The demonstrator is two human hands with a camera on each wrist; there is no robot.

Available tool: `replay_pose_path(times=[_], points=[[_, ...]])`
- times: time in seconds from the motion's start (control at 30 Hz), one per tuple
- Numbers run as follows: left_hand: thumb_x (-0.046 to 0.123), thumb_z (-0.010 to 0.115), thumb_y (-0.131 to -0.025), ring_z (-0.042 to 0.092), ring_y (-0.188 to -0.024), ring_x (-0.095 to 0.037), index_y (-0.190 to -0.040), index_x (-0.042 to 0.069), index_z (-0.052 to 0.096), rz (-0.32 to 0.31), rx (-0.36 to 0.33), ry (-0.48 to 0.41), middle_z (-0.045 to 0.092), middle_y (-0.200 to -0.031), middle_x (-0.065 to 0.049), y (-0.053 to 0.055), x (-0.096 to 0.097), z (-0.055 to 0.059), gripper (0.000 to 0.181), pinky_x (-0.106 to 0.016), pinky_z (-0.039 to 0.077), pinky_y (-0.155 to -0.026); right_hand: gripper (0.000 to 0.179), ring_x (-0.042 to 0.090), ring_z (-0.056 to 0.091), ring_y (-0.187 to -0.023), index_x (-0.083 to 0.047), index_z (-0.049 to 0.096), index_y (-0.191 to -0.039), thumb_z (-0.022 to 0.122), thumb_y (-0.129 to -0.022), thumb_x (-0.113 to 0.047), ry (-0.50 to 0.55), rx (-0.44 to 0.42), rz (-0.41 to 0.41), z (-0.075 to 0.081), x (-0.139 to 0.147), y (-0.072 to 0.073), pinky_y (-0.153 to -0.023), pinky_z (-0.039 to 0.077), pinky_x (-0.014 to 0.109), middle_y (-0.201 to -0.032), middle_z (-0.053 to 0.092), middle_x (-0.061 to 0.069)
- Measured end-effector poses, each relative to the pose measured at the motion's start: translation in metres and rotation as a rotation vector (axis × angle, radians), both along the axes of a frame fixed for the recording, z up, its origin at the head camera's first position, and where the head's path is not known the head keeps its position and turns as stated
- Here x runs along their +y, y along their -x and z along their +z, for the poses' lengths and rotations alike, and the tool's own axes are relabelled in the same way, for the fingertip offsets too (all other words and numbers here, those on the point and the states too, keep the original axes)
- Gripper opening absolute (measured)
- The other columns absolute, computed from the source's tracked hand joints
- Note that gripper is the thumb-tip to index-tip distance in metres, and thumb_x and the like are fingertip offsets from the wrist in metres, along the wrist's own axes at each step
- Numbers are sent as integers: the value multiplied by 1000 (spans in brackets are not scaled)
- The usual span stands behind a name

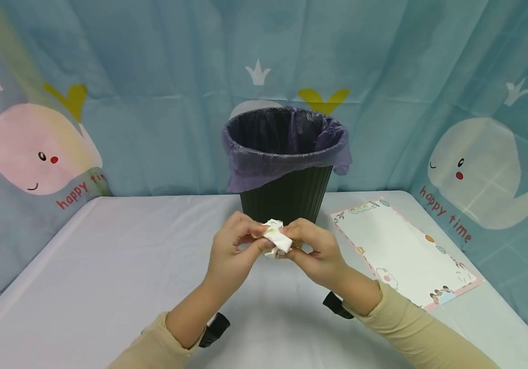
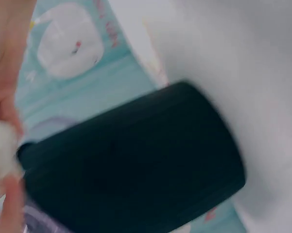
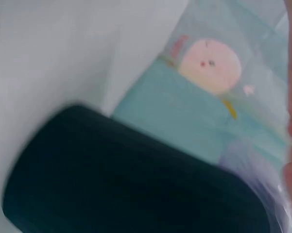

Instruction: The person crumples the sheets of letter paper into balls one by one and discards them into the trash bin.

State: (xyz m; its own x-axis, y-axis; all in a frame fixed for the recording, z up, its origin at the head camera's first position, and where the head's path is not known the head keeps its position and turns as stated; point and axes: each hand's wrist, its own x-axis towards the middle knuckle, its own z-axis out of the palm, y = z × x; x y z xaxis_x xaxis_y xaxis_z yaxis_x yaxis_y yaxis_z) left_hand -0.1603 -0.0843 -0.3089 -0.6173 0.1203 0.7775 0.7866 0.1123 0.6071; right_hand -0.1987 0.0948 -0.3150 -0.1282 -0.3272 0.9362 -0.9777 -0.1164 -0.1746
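A crumpled white tissue [image 1: 277, 238] with a faint yellowish stain is pinched between both hands in the head view. My left hand [image 1: 235, 246] holds its left side with thumb and fingers, and my right hand [image 1: 316, 251] grips its right side. Just behind the hands stands a dark trash can [image 1: 287, 192], lined with a purple plastic bag [image 1: 287, 163] folded over the rim. In the left wrist view the tissue [image 2: 1, 153] is blurred at the left edge beside the dark can [image 2: 136, 160]. The right wrist view shows the can [image 3: 126, 179] and only a sliver of fingers.
A white board with a pink, cartoon-decorated border [image 1: 402, 251] lies on the white table [image 1: 107, 266] to the right. Blue curtains [image 1: 162, 92] with whale prints enclose the back and sides. Black wrist-strap pieces [image 1: 214, 329] show below the forearms.
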Motion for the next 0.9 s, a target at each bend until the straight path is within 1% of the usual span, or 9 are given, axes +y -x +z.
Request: replay_pose_path(times=[0.13,0.2,0.27,0.33,0.43,0.57,0.77,0.83,0.9], points=[[-2,70,-87,57,-114,-26,-133,-5,49,-77,-309,75,49,-132,-16,-6,-3,11,51,-34,52,-89,25,26,57,-82,3,61,-102,59,-97,-21,-84,80,-163,9,10,3,-72,51,20,-92,58,17],[3,71,-88,56,-117,-26,-143,-5,38,-81,-401,91,45,-138,-16,-9,-3,15,65,-33,49,-94,20,27,56,-85,0,61,-105,57,-99,-19,-132,141,-204,13,13,4,-73,50,22,-97,56,17],[4,74,-86,56,-115,-24,-145,-4,34,-81,-457,76,44,-139,-15,-10,-2,17,72,-30,49,-93,19,29,55,-90,-1,60,-111,56,-99,-16,-177,171,-195,14,15,4,-77,51,24,-104,54,19],[-1,75,-83,58,-109,-24,-141,-8,39,-76,-438,35,47,-133,-17,-10,-2,17,69,-27,50,-90,24,30,56,-99,-2,58,-119,58,-98,-15,-210,151,-148,15,16,3,-83,51,26,-115,53,21],[-12,73,-78,59,-107,-25,-133,-12,47,-70,-339,-31,50,-126,-19,-8,-3,15,61,-25,51,-87,44,29,52,-120,2,50,-134,62,-96,-20,-226,50,-72,15,18,0,-95,47,28,-135,48,19],[-17,72,-77,57,-112,-28,-129,-14,49,-54,-194,-4,49,-126,-21,-7,-4,13,56,-27,51,-90,57,24,43,-133,2,45,-141,64,-95,-25,-201,-40,-59,15,20,-4,-101,43,29,-147,43,14],[-8,75,-79,53,-113,-29,-137,-11,42,-3,-187,84,49,-129,-18,-12,-2,14,67,-21,48,-91,55,28,43,-133,4,43,-140,64,-94,-18,-232,14,-37,16,17,-6,-104,41,34,-149,39,16],[-9,74,-79,53,-110,-27,-136,-10,42,2,-186,56,50,-127,-18,-12,-1,14,66,-21,47,-92,60,28,44,-132,8,39,-140,65,-94,-20,-225,4,-65,16,16,-7,-105,39,34,-149,38,16],[-11,73,-79,54,-110,-25,-135,-10,42,-29,-169,9,48,-126,-19,-11,-1,13,64,-22,46,-94,63,26,44,-131,9,38,-140,65,-94,-25,-202,-47,-108,16,16,-8,-107,37,34,-147,40,17]])
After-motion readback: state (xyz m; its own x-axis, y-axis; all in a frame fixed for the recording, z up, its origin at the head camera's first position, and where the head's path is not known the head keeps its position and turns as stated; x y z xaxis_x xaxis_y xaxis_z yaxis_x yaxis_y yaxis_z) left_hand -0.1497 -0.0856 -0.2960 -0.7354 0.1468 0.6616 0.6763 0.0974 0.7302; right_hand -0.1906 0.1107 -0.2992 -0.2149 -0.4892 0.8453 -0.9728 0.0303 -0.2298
